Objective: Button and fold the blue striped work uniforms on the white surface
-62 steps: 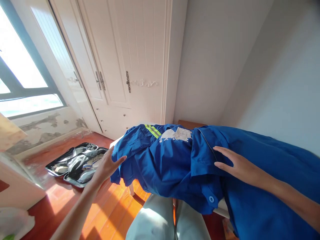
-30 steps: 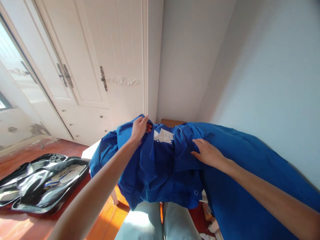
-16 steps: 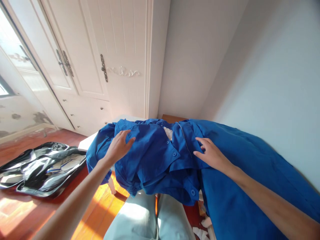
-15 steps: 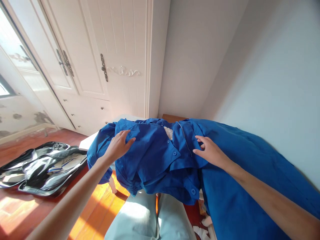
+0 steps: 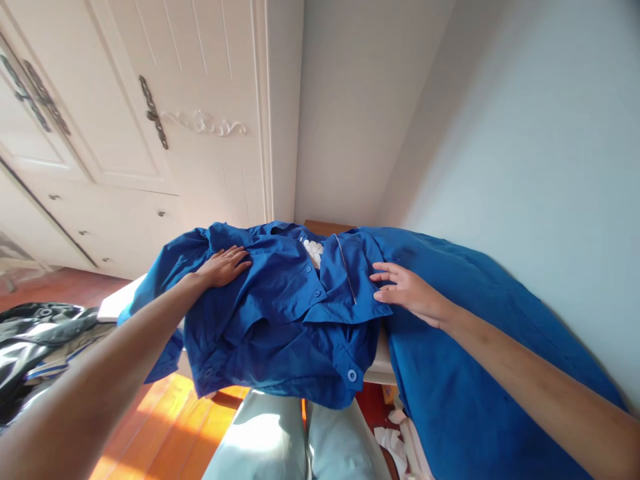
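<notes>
A blue buttoned garment (image 5: 265, 287) lies spread out in front of me, its front edge hanging over my knees. My left hand (image 5: 223, 267) rests on its upper left part, palm down with the fingers stretched out. On the right, my right hand (image 5: 395, 290) is at the garment's right part, fingers apart and holding nothing. Between the hands are the garment's collar opening, small buttons and a thin light line along a fold. A white patterned piece (image 5: 313, 252) shows in the opening. More blue cloth (image 5: 465, 333) stretches away to the right under my right forearm.
A white wardrobe (image 5: 215, 180) stands ahead on the left, beside a plain wall (image 5: 525, 153). An open suitcase with clothes (image 5: 55, 347) lies on the floor at left. White crumpled pieces (image 5: 393, 447) are low, right of my legs.
The view has turned somewhat left-to-right, so the wardrobe and suitcase sit further left. My left hand now lies flatter on the garment, whose front looks more spread out.
</notes>
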### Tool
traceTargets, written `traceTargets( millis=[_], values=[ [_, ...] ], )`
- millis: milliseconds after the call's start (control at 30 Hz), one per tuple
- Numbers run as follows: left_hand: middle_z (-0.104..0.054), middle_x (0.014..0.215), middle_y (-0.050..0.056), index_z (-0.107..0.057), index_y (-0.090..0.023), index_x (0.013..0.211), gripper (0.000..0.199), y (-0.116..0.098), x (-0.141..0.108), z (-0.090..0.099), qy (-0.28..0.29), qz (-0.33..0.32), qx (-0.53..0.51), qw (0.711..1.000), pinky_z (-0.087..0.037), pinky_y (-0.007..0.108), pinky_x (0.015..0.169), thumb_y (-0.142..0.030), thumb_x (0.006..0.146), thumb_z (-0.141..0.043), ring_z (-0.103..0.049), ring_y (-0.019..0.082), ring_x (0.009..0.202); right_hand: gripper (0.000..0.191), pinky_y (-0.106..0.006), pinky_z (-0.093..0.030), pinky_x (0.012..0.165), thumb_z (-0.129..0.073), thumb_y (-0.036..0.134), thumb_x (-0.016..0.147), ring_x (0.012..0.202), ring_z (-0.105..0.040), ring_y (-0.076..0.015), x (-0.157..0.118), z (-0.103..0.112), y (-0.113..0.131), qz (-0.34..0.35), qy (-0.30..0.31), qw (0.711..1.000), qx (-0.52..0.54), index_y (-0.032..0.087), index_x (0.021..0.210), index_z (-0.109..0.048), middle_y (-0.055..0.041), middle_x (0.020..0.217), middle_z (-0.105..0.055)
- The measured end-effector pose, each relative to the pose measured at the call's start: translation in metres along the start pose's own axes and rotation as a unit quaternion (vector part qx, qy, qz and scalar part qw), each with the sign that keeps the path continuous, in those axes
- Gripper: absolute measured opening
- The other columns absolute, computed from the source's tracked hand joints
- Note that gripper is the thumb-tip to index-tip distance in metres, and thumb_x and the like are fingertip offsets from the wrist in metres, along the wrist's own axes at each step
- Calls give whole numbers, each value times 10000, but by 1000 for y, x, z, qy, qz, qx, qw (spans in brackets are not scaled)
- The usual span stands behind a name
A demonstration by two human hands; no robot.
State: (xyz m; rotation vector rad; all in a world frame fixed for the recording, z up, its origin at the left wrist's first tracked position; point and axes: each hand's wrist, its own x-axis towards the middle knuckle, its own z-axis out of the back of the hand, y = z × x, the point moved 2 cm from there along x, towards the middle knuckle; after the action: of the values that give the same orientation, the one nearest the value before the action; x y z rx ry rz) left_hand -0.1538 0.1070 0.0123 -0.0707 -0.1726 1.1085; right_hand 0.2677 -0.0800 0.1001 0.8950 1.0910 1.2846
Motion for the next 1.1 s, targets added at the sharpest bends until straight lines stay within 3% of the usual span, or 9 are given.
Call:
traceTargets(
  millis=[100,200,333,467,533,600,800,967,1100],
  values=[
    [-447,1486,152,-537,-127,1346,565,1,10,10,-15,-11,21,1000,-230,473,1155,-486,951,-352,-304,318,1429,847,-325,-580,781,-829,210,607,834,-624,-141,0,-3,-5,-9,-6,999,31,216,1369,-459,-128,1308,-530],
    [-505,1419,166,-638,-78,1172,459,-20,10,27,-72,20,59,995,-301,516,1103,-398,955,-389,-320,360,1401,857,-346,-579,805,-851,185,562,858,-635,-159,4,-9,-10,-22,-2,998,56,204,1343,-498,-127,1289,-551],
    [-608,1246,147,-673,-124,1119,337,-82,-11,51,-152,68,38,985,-453,429,977,-295,903,-478,-554,321,1169,693,-329,-570,791,-864,201,565,835,-656,-173,11,-17,-12,-39,22,997,61,161,1209,-611,-63,986,-661],
    [-677,1029,81,-673,-192,1122,363,-157,-44,59,-200,-33,-101,974,-501,343,872,-404,953,-432,-632,234,970,573,-218,-509,568,-843,222,620,630,-596,-101,20,-24,-5,-48,48,997,37,156,1147,-627,26,735,-608],
    [-672,1080,87,-649,-211,1181,385,-182,-56,50,-178,-107,-114,972,-484,362,913,-452,943,-468,-620,238,1000,570,-181,-457,494,-823,210,645,561,-545,-73,25,-28,1,-40,65,996,36,162,1166,-596,53,685,-577],
    [-662,1104,106,-633,-210,1218,407,-195,-61,34,-153,-129,-104,974,-478,387,921,-460,912,-537,-610,257,1009,564,-175,-444,464,-800,214,676,539,-537,-73,27,-32,5,-40,79,995,42,174,1187,-565,62,669,-565],
    [-646,861,84,-731,-214,1002,224,-201,-68,-13,-185,-11,-147,972,-500,342,748,-316,900,-559,-615,218,818,536,-189,-455,436,-713,273,771,546,-626,-119,23,-53,-26,-54,82,992,75,188,1244,-476,31,700,-622],
    [-665,685,51,-739,-237,966,300,-226,-99,-25,-272,84,-289,914,-501,319,641,-392,935,-483,-623,184,647,537,-193,-443,392,-692,228,780,524,-629,-135,25,-72,-56,-22,58,998,26,204,1258,-447,79,615,-534],
    [-717,713,39,-704,-269,1050,337,-251,-123,-37,-257,172,-437,845,-535,314,558,-498,914,-497,-663,186,562,539,-192,-454,416,-665,222,806,553,-637,-136,26,-73,-52,-11,61,998,31,186,1288,-427,68,631,-558]
  ],
)
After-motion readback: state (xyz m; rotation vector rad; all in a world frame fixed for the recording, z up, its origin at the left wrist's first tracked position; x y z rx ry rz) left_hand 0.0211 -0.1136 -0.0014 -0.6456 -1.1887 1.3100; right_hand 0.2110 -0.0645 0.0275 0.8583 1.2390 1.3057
